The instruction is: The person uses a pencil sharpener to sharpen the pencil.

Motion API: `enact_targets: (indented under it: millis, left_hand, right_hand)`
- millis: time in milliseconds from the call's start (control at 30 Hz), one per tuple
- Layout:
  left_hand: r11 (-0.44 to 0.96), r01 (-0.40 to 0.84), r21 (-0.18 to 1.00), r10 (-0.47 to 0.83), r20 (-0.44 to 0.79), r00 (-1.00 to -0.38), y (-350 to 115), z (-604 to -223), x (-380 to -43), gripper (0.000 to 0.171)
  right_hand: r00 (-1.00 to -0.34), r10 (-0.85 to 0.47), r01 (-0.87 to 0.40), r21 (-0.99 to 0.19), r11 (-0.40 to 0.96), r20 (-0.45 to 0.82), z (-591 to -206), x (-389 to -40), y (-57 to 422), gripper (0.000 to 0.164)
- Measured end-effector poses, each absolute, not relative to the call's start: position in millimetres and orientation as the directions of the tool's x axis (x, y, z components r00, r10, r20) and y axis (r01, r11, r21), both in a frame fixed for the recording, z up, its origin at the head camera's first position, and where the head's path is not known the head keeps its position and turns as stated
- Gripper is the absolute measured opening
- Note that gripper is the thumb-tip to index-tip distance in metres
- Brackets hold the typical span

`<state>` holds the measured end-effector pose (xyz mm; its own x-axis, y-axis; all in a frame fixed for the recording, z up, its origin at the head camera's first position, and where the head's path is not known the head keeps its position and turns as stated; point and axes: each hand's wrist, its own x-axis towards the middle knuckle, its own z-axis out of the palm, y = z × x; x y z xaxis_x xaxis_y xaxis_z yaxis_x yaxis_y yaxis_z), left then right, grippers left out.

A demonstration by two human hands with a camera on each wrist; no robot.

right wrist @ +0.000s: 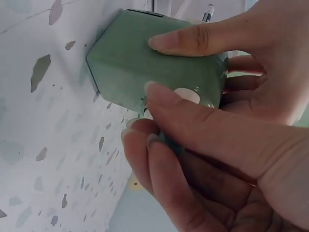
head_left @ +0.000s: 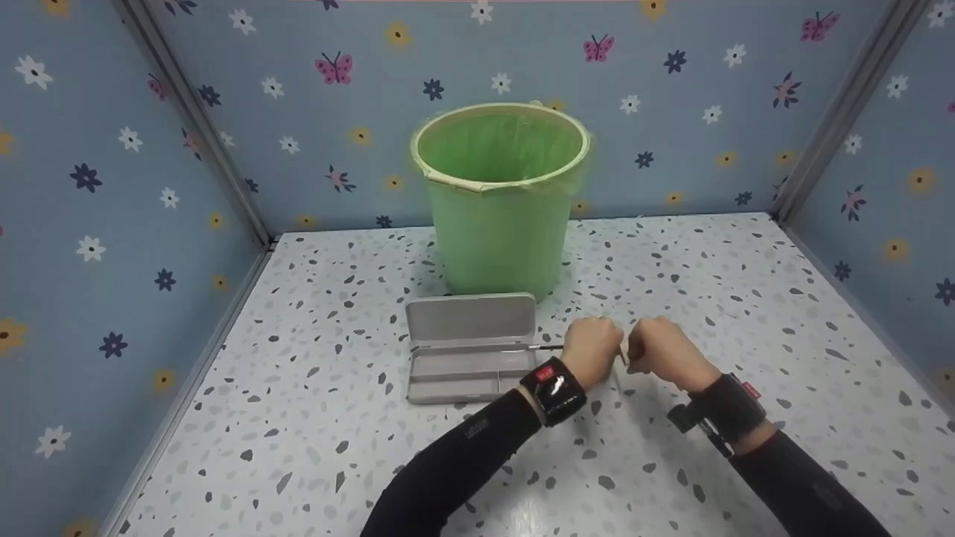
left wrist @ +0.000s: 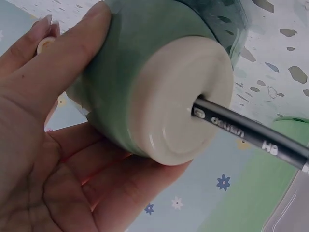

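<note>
My left hand point(head_left: 593, 347) grips a green pencil sharpener point(left wrist: 120, 82) with a rounded body and a cream round face. A dark pencil point(left wrist: 251, 128) marked HB is stuck into the hole in that face; in the head view it points left from the hand. On the sharpener's other side, my right hand point(head_left: 664, 350) pinches a small crank handle between thumb and fingers, and these mostly hide it in the right wrist view. Left of the hands lies an open grey pencil case point(head_left: 451, 364), lid folded back, and the pencil's outer end is over its right edge.
Behind the case stands a green bin point(head_left: 500, 239) with a pale rim and a thin liner. Speckled white tabletop point(head_left: 298, 447) spreads around. Blue flowered panels point(head_left: 246, 112) close off the back and both sides.
</note>
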<state>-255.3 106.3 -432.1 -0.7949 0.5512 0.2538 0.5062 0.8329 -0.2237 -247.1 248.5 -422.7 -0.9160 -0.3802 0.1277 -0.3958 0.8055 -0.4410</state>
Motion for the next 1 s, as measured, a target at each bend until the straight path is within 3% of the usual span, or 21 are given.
enact_targets:
  millis: [400,667,1000]
  left_hand:
    - [0.843,0.501,-0.197,0.536,0.216,-0.817,108,-430,-257,0.023]
    - [0.822,0.524,-0.223,0.568,0.267,-0.778,106,-432,-257,0.010]
    - [0.810,0.532,-0.247,0.586,0.297,-0.754,104,-436,-257,0.013]
  right_hand:
    - [-0.929,-0.309,-0.369,-0.424,0.827,0.206,-407,-253,243,0.016]
    - [-0.918,-0.279,-0.375,-0.386,0.843,0.281,-408,-275,239,0.014]
    - [-0.922,-0.254,-0.353,-0.369,0.860,0.291,-428,-299,237,0.015]
